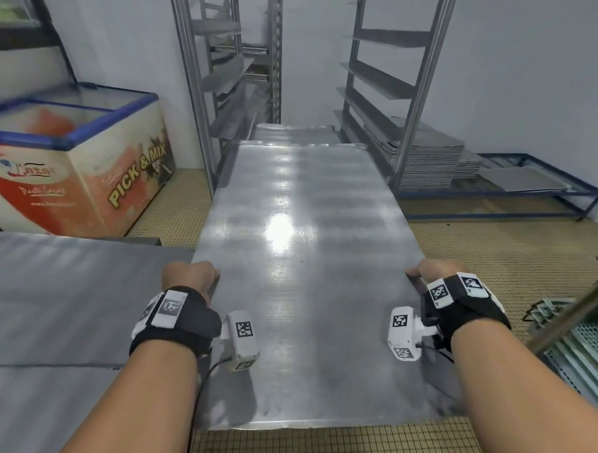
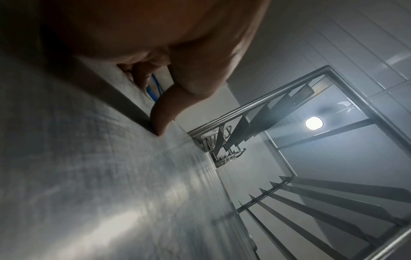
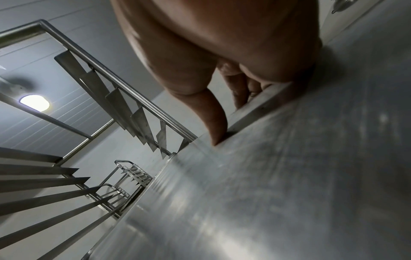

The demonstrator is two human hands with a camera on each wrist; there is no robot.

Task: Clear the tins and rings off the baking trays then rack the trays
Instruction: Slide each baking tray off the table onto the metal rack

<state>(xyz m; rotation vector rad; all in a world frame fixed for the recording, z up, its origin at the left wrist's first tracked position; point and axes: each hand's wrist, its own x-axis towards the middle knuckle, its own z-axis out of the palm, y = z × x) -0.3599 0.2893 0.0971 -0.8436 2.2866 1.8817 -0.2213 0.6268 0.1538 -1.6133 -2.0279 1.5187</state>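
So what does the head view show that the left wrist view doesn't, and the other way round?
Only the head view shows the right hand, the ice-cream freezer, the tray stack on the floor and the tiled floor. Only the left wrist view shows the ceiling lamp and the thumb pressed on the tray's surface. Both show the left hand gripping the baking tray and the rack ahead.

From the top of the frame the left hand (image 2: 177, 52) grips the edge of the baking tray (image 2: 100, 176), thumb pressed on its upper face. The rack (image 2: 333, 211) fills the right side, under a ceiling lamp (image 2: 314, 123).
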